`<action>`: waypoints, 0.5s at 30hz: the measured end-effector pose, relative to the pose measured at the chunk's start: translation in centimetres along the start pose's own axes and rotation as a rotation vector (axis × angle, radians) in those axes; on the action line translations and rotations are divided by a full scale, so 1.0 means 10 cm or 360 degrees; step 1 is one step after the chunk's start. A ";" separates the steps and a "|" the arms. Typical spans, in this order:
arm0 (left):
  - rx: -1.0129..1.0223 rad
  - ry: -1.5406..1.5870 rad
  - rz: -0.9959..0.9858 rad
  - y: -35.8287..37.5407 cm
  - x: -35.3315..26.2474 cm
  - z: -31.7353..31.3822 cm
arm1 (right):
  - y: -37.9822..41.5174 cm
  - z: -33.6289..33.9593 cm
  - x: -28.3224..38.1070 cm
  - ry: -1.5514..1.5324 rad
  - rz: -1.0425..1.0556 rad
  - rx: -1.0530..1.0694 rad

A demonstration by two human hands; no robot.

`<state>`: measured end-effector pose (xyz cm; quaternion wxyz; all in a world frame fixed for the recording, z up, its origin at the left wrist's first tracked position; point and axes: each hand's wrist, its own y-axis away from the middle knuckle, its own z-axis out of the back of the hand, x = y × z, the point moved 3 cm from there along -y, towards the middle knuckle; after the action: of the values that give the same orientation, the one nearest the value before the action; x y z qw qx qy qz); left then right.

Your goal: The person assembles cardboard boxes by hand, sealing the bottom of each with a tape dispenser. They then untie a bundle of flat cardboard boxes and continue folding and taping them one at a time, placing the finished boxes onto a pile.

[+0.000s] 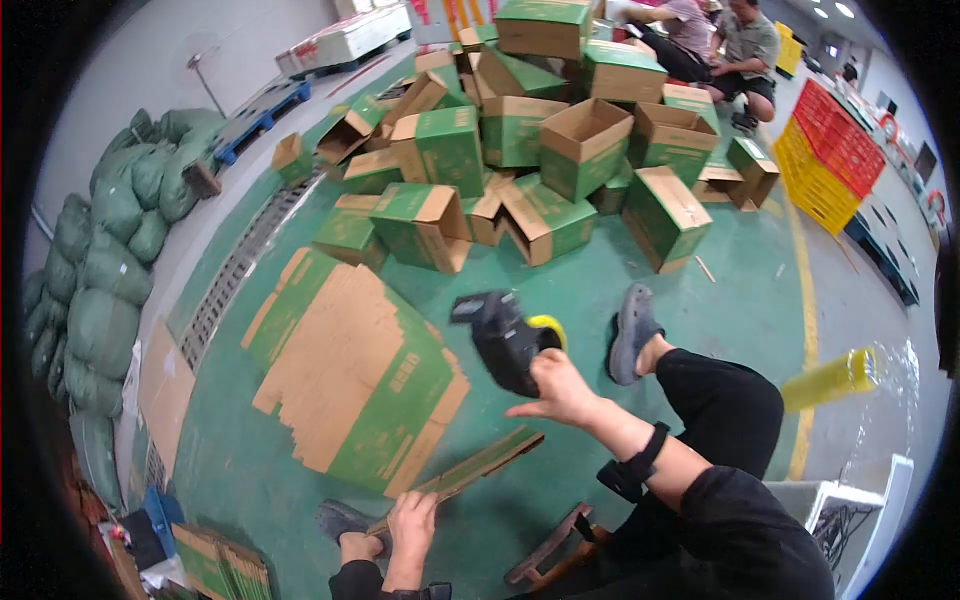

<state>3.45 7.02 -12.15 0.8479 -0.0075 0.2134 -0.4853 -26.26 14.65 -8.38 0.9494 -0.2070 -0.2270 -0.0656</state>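
My right hand [562, 390] grips a black tape dispenser [498, 345] with a yellow ring showing on its side, held up over the floor in front of me. My left hand [411, 525] is closed on a flattened carton [485, 460], seen nearly edge-on and slanting up to the right. Just beyond it, a stack of flattened green and brown cartons [345, 365] lies fanned on the green floor. The dispenser and the held carton are apart.
Ahead is a heap of open green and brown boxes [440, 150]. Stuffed green sacks [110, 290] line the left wall. Yellow crates [812, 180] stand to the right, near a roll of yellow tape [830, 380]. Two people [745, 50] sit at the back.
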 end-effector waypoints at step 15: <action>-0.0705 -0.0687 0.0724 0.21 0.27 0.26 | 0.09 -0.94 -0.11 -0.0584 -0.0282 0.1005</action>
<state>7.29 5.37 -11.26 0.9371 -0.2451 0.1259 -0.2141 -23.29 11.48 -16.85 0.9006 0.1079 -0.4194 -0.0361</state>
